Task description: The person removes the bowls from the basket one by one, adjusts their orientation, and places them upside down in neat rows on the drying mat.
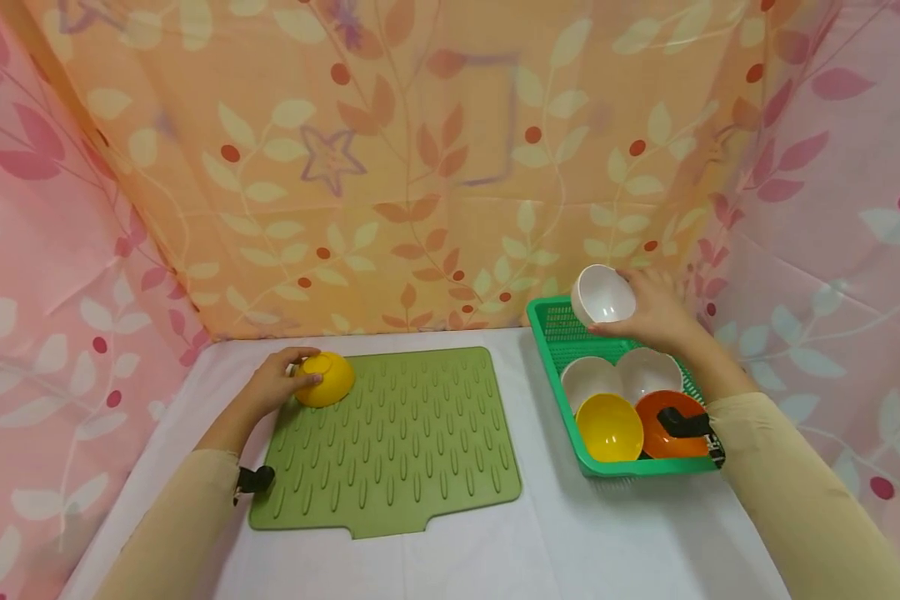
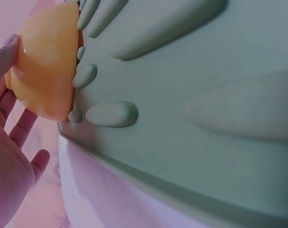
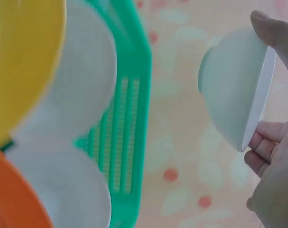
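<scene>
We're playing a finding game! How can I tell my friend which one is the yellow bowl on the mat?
Find the flat green mat, left of the green basket. At its far left corner, the left hand holds a small yellow bowl. It's the only bowl on the mat, and it's upside down, while the other yellow bowl sits in the basket showing its inside.

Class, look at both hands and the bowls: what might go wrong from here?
1. The raised white bowl, gripped by its rim in the right hand, might slip and knock the bowls in the basket.
2. The left hand might push the upturned yellow bowl off the mat, being near its edge.
</scene>
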Tool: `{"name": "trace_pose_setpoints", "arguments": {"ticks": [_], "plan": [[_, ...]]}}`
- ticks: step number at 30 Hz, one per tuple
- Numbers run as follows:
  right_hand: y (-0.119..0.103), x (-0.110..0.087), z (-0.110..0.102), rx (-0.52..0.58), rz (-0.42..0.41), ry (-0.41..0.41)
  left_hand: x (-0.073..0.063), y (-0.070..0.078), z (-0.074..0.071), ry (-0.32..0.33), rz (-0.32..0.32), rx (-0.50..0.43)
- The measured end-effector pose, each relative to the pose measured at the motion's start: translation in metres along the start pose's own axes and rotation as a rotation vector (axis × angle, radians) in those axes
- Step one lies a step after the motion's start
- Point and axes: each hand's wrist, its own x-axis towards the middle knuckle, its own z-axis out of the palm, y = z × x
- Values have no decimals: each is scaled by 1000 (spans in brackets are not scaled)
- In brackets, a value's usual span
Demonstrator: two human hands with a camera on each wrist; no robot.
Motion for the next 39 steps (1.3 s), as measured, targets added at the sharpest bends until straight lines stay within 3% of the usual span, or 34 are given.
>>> {"name": "trace_pose_setpoints", "arguments": {"ticks": [11,20,28,33,39], "plan": [[-71,-43,35,165,-76,43,-1,1,-3,0,5,3],[-122,-78,77,314,-137,-11,-4,3,-3,9,-9,35],[-146,-101,112,407,-208,-25,-2,1,-4,8,-25,76],[-157,-113,130,468,-233,-74,-2,2,-3,7,-54,89],[-167,-123,144,532,-227,-152,-4,7,-2,12,-31,155]]}}
